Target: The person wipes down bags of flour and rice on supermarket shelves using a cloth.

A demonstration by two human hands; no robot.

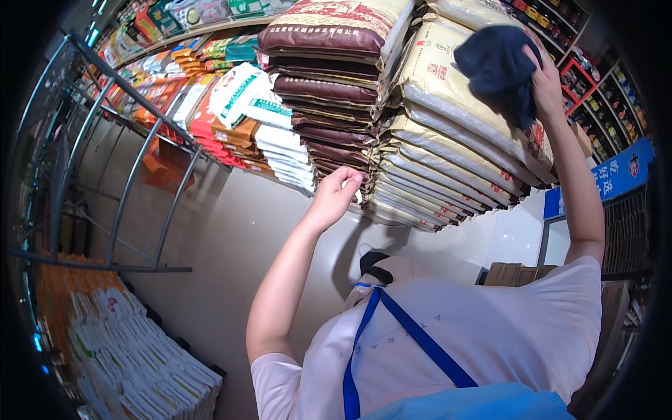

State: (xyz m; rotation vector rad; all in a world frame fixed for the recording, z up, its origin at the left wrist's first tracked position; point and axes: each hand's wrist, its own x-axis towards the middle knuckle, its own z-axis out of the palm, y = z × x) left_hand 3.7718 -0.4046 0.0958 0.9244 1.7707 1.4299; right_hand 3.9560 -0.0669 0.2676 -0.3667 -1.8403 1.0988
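Observation:
My right hand grips a dark navy cloth, bunched up and resting against the upper cream rice sack. Below that sack, several more cream sacks lie stacked flat. My left hand is raised in front of the lower part of a neighbouring stack of maroon sacks. Its fingers are pinched together around a small white piece, mostly hidden, whose material I cannot tell.
A grey metal rack frame stands at the left, above piled white packages. Bagged goods lie beside the maroon stack. Brown cartons and a blue sign with writing are at the right. Stocked shelves rise behind.

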